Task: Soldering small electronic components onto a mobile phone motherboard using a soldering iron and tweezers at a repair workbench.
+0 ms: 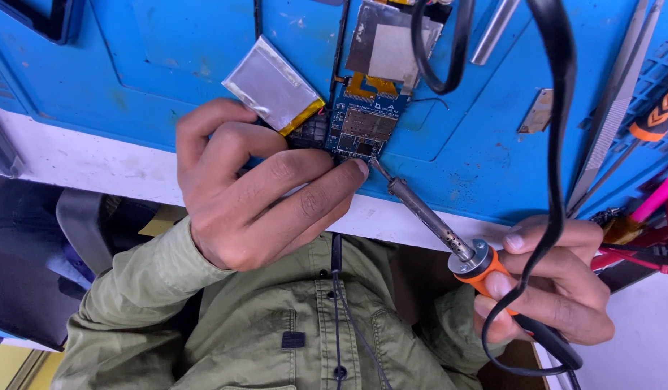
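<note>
At lower right of the frame, the right hand [558, 282] grips one orange-handled soldering iron [449, 242]; at centre, the left hand [254, 195], fingers closed, presses one blue circuit board [366, 119]; above left lies one silver battery [272, 85] on the blue mat [153, 65].

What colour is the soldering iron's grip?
Orange, on the metal-shafted soldering iron in the right hand; head view.

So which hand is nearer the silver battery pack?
Left. The left hand sits just below the battery, fingers by its lower edge; the right hand is far off toward the lower right, holding the soldering iron.
</note>
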